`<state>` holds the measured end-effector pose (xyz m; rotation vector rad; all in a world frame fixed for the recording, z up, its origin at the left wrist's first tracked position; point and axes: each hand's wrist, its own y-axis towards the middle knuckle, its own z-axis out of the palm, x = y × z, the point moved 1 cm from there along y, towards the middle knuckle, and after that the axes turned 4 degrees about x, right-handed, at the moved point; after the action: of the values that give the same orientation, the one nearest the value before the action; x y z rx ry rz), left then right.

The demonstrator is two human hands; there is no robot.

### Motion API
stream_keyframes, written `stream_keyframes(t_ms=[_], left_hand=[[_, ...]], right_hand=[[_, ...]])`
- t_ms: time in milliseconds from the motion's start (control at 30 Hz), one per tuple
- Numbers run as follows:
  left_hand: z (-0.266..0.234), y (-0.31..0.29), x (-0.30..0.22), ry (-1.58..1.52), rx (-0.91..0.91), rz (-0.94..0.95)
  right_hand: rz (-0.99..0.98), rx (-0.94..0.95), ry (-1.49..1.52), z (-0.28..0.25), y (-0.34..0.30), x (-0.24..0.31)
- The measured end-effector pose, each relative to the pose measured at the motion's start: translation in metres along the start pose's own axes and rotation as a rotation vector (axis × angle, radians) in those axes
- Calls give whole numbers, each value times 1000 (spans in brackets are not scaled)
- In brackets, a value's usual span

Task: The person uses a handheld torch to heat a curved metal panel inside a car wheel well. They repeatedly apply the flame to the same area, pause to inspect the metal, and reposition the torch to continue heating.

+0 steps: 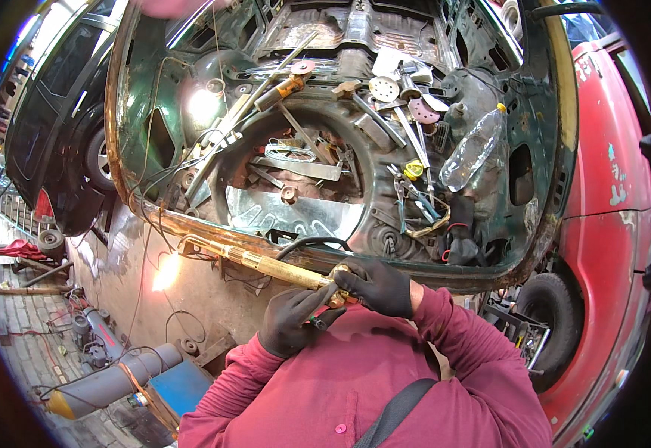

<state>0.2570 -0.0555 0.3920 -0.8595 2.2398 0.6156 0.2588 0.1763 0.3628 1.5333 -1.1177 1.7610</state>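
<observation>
A brass gas torch [280, 269] lies crosswise in front of my chest, its nozzle to the left with a bright yellow-orange flame [166, 271] at the tip. My left hand [293, 319], in a black glove, closes on the torch's rear end from below, by a brass valve knob. A small green-and-dark piece shows under its fingers; I cannot tell what it is. My right hand [377, 287], also gloved, is closed around the valve end from the other side. Just ahead is the rusty rear edge of a stripped car body [430, 275].
Inside the body lie an angle grinder [280, 92], sanding discs [383, 89], pliers [401, 196], a plastic bottle [475, 149] and a shiny metal sheet [292, 213]. A red car [602, 246] stands right, a dark car [60, 112] left. A grey gas cylinder [112, 382] and cables lie lower left.
</observation>
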Motion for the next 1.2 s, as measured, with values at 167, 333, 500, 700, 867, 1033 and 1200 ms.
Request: stream_keyframes(t_ms=[167,333,500,700,867,1033,1200], left_hand=[[5,4,1,-30,-30,68],[11,5,2,-35,-3,87],[6,0,2,-167,-10,-60],[-38,-57,82,-872,-679,-540],[-55,-105,149,-1433,-883,-678],[-37,-118,172,-1644,-946,-633],[-6,-142,178,-1590,-1032,-605]], right_hand=[[-10,-23,3,-1,-5,-4],[-7,-32,-20,-5,-11,-8],[17,-6,2,-4,-12,-5],[68,-84,-94,-13,-28,0],[132,-66,-55,-4,-26,2],[183,23,-115,0,-14,-10],[191,63,-165,7,5,-16]])
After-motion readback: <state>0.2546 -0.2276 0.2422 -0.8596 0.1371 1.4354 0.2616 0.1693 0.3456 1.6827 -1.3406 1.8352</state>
